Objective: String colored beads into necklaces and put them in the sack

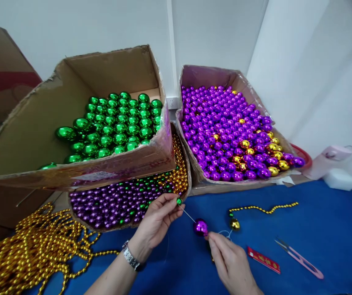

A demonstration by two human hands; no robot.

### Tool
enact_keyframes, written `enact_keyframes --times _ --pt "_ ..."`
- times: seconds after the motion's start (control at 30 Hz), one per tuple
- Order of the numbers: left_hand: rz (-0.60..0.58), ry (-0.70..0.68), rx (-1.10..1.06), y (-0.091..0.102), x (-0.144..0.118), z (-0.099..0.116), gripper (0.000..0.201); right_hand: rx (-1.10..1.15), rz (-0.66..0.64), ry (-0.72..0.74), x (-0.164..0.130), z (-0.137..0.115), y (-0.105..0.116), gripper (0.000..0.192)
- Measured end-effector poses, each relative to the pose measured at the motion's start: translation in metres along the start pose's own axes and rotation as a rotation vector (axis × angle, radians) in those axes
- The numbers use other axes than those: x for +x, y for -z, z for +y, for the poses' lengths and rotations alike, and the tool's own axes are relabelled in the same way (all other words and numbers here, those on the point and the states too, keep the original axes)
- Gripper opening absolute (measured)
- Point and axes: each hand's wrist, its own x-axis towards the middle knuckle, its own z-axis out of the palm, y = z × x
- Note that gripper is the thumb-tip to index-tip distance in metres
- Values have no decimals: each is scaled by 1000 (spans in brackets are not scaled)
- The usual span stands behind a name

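My left hand (156, 223), a metal watch on its wrist, pinches a small green bead (179, 201) between thumb and finger. From there a thin pale cord (188, 214) slants down to a large shiny purple bead (200, 227). My right hand (233, 260) has its thumb and finger closed at the lower edge of that purple bead; whether they also hold the cord is hidden. Just right of it, a larger gold bead (234, 224) and a small green one lie on the blue cloth (200, 268), joined to a gold bead chain (265, 210).
Pink thread snips (302, 260) and a red packet (264, 259) lie at right. Behind stand cardboard boxes of large green balls (120, 128) and purple balls (213, 123). A lower box holds small purple beads (108, 207). Gold bead strands (31, 246) are heaped at left.
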Motion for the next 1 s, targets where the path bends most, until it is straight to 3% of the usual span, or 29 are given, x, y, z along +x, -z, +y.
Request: enact_keyframes --times 0.43,0.63,0.73,0.83,0.93,1.0 --pt "5 -33 38 -22 8 -4 17 35 5 -60 -1 9 10 25" --pt "-50 -276 426 -43 10 -10 20 141 73 -115 6 12 15 27" --pt "-168 -345 518 -67 18 0 31 199 146 -170 11 14 20 30" --pt "-295 -465 639 -103 43 17 34 207 174 -220 13 17 24 32" --pt "-427 -698 978 -147 87 26 22 187 200 -276 12 25 20 35" --pt "-496 -907 1311 -178 122 24 28 150 230 -287 11 32 13 38"
